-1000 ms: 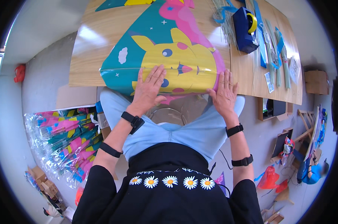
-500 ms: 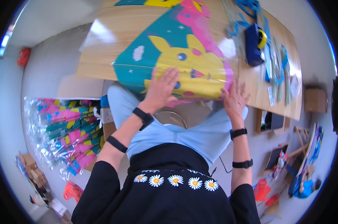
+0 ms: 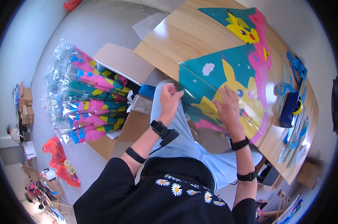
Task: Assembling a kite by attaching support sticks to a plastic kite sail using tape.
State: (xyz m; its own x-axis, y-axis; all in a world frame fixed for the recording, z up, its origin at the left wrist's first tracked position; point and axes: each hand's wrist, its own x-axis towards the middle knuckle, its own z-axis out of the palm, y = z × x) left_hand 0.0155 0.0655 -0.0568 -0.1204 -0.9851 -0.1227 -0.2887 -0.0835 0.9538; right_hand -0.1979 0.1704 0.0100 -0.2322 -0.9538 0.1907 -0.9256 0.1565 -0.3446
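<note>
A large kite sail (image 3: pixel 247 59), teal and pink with a yellow cartoon figure, lies across the near edge of the wooden table and hangs partly over my lap. A crease runs slantwise across it. My right hand (image 3: pixel 229 110) rests on the yellow figure, its fingers stretched out and thumb apart. My left hand (image 3: pixel 169 100) is at the sail's left edge, above my thigh, with curled fingers and the thumb tip near the edge. Whether anything small is between those fingers is hidden. Beyond lies a second similar sail (image 3: pixel 228 18), partly overlapped by the first.
Clear-sleeved bundles (image 3: pixel 90 78) in pink, teal and yellow fill an open cardboard box (image 3: pixel 120 61) at my left. On the table's right are a dark blue tape dispenser (image 3: pixel 289 108), blue ribbon (image 3: pixel 297 69) and thin rods (image 3: pixel 296 143). Red plastic bags (image 3: pixel 55 151) lie on the floor.
My left hand has come off the sail's middle to its left edge, fingers curling. My right hand has moved from the right edge onto the figure. The view has turned leftward.
</note>
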